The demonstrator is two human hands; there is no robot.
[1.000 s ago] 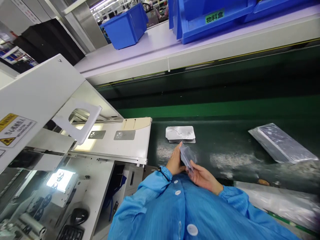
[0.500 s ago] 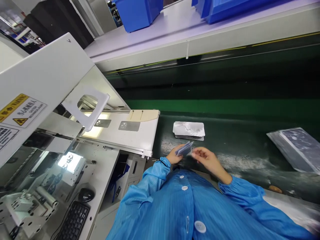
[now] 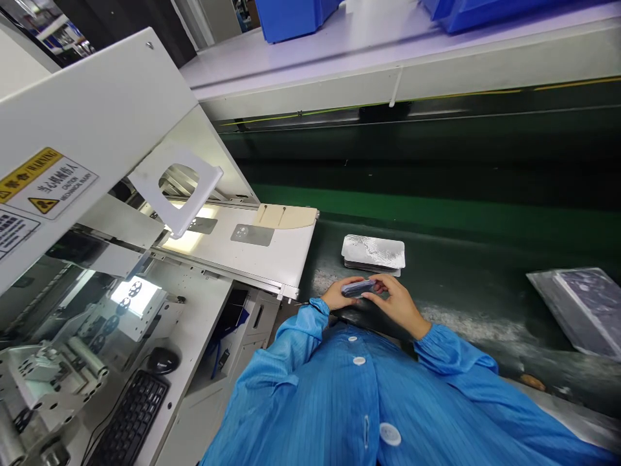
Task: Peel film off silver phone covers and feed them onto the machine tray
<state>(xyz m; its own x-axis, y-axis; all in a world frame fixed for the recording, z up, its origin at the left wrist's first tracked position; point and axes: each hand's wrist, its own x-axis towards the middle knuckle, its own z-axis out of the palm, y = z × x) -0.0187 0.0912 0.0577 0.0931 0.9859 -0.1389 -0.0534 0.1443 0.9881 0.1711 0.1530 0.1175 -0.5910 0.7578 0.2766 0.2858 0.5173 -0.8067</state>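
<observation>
Both my hands meet at the near edge of the dark conveyor belt (image 3: 485,259), in blue sleeves. My left hand (image 3: 336,295) and my right hand (image 3: 396,303) are closed from either side on a small stack of thin grey sheets (image 3: 358,287), held flat and edge-on to me. Just beyond them on the belt lies a pile of silvery rounded plates (image 3: 373,252).
A white machine (image 3: 97,129) with a warning label stands at the left; its white outfeed tray (image 3: 242,243) carries two grey plates. A keyboard (image 3: 129,424) and mouse (image 3: 162,360) lie below. A wrapped silvery pack (image 3: 585,309) rests on the belt at right. Blue bins (image 3: 291,16) stand on the far shelf.
The fanned sheets have been squared into a flat stack between both hands. My right hand has closed back onto it. The view has tipped down and to the left.
</observation>
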